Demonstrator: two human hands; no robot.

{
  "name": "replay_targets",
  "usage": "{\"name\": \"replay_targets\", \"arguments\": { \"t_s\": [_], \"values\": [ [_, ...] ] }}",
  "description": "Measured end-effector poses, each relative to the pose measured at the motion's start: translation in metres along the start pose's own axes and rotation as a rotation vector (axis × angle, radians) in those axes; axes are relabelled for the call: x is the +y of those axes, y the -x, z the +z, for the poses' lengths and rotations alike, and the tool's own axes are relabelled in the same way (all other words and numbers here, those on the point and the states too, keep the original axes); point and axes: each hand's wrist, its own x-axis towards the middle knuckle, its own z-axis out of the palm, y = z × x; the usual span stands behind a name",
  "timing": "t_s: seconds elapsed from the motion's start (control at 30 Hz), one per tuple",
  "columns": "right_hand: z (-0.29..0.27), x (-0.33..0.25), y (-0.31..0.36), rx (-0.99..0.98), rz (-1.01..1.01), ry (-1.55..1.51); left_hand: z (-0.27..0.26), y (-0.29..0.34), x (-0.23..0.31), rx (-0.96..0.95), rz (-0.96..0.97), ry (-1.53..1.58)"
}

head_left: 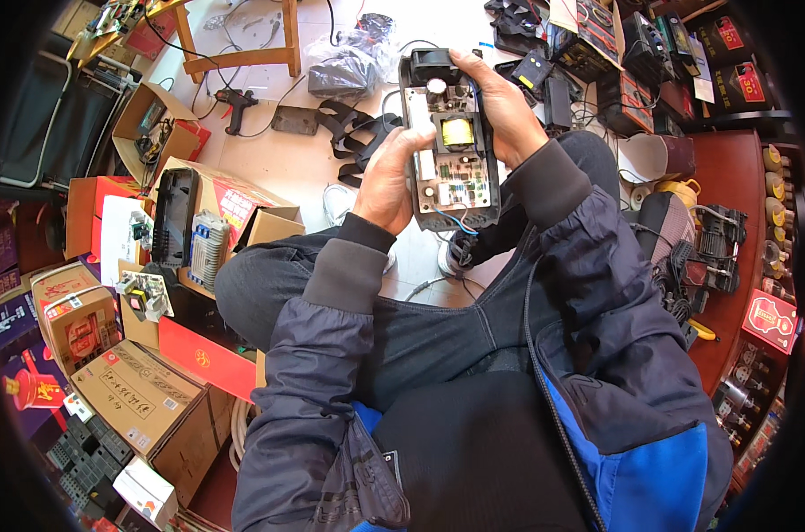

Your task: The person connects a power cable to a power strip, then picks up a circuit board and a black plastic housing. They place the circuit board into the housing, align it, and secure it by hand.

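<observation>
Between my two hands is an opened charger-like power unit, a black plastic housing (484, 216) with its circuit board (470, 168) exposed. A yellow-wrapped transformer (458, 133) sits mid-board, and a black fan-like block (431, 64) is at the far end. Blue and white wires (456, 223) hang at the near end. My left hand (392, 176) grips the left edge, its thumb over the board's side. My right hand (506, 111) wraps the right edge, its thumb on the far end. The undersides of both hands' grips are hidden by the housing.
A black-and-red glue-gun-shaped tool (235, 110) and black straps (354, 133) lie on the floor. Cardboard boxes (136, 401) crowd the left, with a loose circuit board (145, 294) among them. Batteries and chargers (629, 99) stand at the right, beside a reddish-brown table (730, 177).
</observation>
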Motion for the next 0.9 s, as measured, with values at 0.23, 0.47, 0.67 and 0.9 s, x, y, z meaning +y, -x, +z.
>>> {"name": "replay_targets", "arguments": {
  "t_s": [0.23,0.47,0.67,0.9],
  "values": [
    [-0.009,0.008,-0.008,-0.022,0.028,-0.045,-0.003,-0.004,0.001,-0.037,-0.005,0.041],
    [-0.025,0.01,0.038,-0.071,0.163,0.222,-0.008,-0.011,0.009,-0.085,0.132,0.234],
    [-0.025,0.019,0.077,-0.182,0.102,0.285,-0.012,-0.017,0.015,-0.11,0.192,0.31],
    [-0.02,0.021,0.082,-0.272,0.091,0.112,-0.006,-0.013,0.018,-0.092,0.284,0.231]
  ]
}}
